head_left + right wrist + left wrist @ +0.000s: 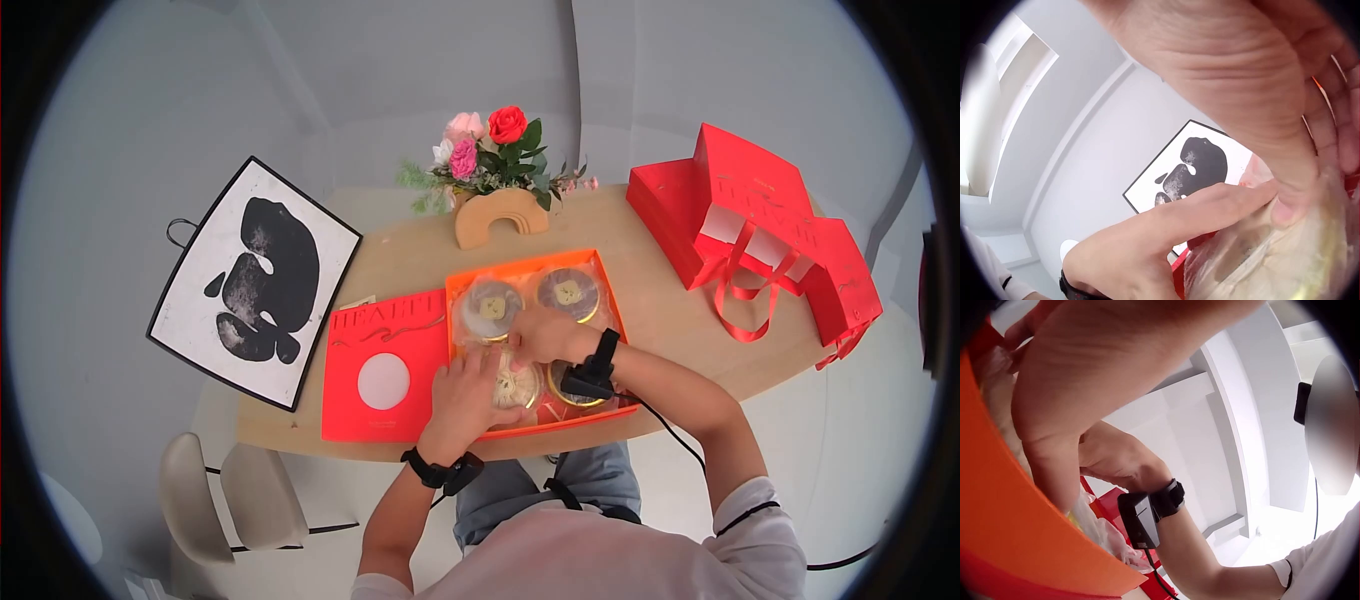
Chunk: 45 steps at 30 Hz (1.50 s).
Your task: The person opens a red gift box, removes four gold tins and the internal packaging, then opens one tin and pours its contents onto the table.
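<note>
An orange-red gift box lies open on the table, holding several round clear-wrapped tubs. My left hand holds the front-left tub, its fingers along the left side and its thumb near the front edge. This tub has pale, ridged contents and a gold rim. From behind, my right hand grips the same tub, the thumb pressing its crinkled clear wrap. At the back are two dark tubs with gold labels, one left and one right. My right wrist partly covers the front-right tub.
A red lid with a white circle lies left of the box. Behind stands a flower arrangement in a wooden arch vase. Red gift bags stand at the right. A black-and-white picture board is at the left, near beige chairs.
</note>
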### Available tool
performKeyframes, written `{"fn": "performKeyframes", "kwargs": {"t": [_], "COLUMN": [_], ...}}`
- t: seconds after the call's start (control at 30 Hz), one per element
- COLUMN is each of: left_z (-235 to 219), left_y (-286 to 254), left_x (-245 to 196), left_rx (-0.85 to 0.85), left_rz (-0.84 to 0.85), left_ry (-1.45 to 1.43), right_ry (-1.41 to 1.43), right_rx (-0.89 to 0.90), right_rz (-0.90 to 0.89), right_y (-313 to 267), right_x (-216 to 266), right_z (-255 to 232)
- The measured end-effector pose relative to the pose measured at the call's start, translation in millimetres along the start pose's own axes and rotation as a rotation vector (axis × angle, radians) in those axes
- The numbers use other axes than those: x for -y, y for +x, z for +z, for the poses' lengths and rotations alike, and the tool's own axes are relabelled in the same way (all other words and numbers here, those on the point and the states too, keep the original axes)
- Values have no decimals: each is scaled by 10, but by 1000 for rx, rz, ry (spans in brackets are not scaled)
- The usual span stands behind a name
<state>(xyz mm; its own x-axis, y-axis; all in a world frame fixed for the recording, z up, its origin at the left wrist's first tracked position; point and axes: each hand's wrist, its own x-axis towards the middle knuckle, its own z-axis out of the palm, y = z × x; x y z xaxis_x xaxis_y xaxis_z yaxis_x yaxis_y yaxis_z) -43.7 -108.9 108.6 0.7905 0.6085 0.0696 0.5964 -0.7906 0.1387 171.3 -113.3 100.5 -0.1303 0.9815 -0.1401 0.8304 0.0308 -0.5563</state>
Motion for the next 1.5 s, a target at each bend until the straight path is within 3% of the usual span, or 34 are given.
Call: {"fn": "performKeyframes", "kwargs": {"t": [0.07, 0.27, 0.33, 0.4, 0.43, 0.5, 0.57, 0.6, 0.67, 0.73, 0.8, 0.97, 1.03, 1.07, 1.3, 1.37, 1.5], "left_z": [73, 22, 40, 56, 49, 68, 188, 228, 333, 501, 612, 814, 809, 807, 813, 799, 821], "left_y": [-8, 0, -29, -87, -118, -155, -275, -327, -426, -454, -490, -470, -481, -480, -463, -437, -417], "left_x": [29, 0, 40, 44, 28, 34, 72, 97, 118, 99, 67, 122, 126, 124, 202, 211, 295], "left_rx": [-65, 50, -2, -48, -93, -141, -318, -317, -487, -560, -623, -664, -671, -674, -638, -634, -643], "left_rz": [47, 9, 35, 63, 58, 65, 43, 55, -130, -176, -237, -237, -243, -226, -201, -197, -210], "left_ry": [42, 81, 81, 82, 38, -5, -83, -85, -305, -465, -692, -766, -791, -829, -820, -818, -837], "right_ry": [-23, -161, -193, -25, -22, 136, 163, 190, 341, 483, 895, 965, 1173, 1244, 1335, 1361, 1326], "right_rx": [-29, -141, -158, -430, -432, -660, -723, -781, -767, -749, -607, -387, -431, -440, -401, -507, -504], "right_rz": [-15, -35, -8, -84, -82, -237, -158, -86, 15, 97, 167, 101, 109, 28, 117, -7, 58], "right_y": [-2, -143, -256, -422, -498, -676, -901, -1013, -1205, -1331, -1412, -1390, -1316, -1270, -1146, -1066, -1088], "right_x": [-35, 104, 187, 185, 135, -49, -275, -396, -690, -973, -1170, -1086, -964, -959, -1225, -1165, -1048], "right_z": [46, 31, -40, -84, -91, -144, -122, -95, 35, 140, 296, 495, 544, 568, 763, 783, 671]}}
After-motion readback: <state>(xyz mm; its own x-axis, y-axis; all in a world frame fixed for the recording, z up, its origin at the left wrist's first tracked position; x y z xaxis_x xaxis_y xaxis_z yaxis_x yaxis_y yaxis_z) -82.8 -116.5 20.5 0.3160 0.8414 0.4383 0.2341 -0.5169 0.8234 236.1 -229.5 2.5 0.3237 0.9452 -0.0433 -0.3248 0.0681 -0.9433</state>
